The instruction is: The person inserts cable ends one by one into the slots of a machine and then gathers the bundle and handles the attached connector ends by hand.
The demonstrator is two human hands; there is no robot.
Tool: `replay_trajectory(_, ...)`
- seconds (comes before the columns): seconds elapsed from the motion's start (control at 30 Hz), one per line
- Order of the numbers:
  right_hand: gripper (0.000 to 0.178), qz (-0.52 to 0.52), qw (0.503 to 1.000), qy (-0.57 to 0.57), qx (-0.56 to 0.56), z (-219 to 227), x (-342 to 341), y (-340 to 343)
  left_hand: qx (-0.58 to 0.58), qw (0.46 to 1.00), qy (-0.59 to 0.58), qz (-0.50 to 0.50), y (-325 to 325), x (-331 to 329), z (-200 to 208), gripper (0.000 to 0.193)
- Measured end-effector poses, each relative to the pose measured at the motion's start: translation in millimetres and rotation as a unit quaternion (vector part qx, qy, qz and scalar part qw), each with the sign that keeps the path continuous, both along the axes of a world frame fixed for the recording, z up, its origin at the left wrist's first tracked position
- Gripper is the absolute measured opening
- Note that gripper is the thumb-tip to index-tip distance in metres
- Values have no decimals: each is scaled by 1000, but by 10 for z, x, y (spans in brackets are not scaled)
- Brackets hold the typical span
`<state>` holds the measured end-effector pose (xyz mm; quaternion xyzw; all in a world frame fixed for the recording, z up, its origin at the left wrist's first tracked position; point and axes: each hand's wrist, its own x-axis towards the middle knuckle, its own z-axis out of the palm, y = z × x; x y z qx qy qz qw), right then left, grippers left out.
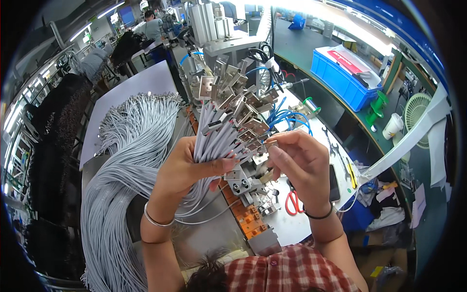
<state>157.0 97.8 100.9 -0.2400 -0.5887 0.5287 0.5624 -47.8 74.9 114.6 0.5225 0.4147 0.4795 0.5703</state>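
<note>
My left hand (180, 168) is wrapped round a thick bundle of grey cables (208, 129), its thumb lying across the front. Metal USB plugs (249, 127) fan out from the top of the bundle, pointing up and to the right. To the right of them, my right hand (306, 160) pinches one small metal USB plug between thumb and forefinger at the bundle's edge. The fingertips partly cover that plug. Short coloured wires show where some cables meet their plugs. Below the bundle, a metal fixture (241, 185) is partly hidden.
A long heap of grey cables (121, 165) spreads over the left. A metal machine (214, 29) stands ahead. Red-handled scissors (293, 202), a phone (334, 182) and wrenches (335, 151) lie at right. A blue crate (340, 82) and a fan (416, 114) stand beyond.
</note>
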Motion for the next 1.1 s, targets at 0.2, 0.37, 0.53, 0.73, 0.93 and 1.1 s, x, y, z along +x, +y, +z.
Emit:
replay_trajectory(0.2, 12, 30, 999, 18, -2, -88, 68, 34, -2, 1000, -3, -6, 38, 19, -14, 18)
replay_trajectory(0.37, 12, 22, 1000, 6, -17, -62, 72, 0, -6, 1000, -2, -13, 18, 13, 9, 21)
replay_trajectory(0.53, 8, 1, 1000, -4, -8, -52, 51, -23, -12, 999, -2, -32, 28, -3, 13, 21)
replay_trajectory(0.73, 9, -9, 1000, -6, -10, -25, 33, -67, 0, 999, 10, -43, 29, -32, 32, 22)
replay_trajectory(0.93, 10, -6, 1000, -3, -24, -37, 32, -73, -3, 998, -4, -69, 70, -40, -24, 23)
replay_trajectory(1.1, 10, -2, 999, -1, -36, -15, 34, -88, -5, 997, 9, -75, 53, -36, -8, 23)
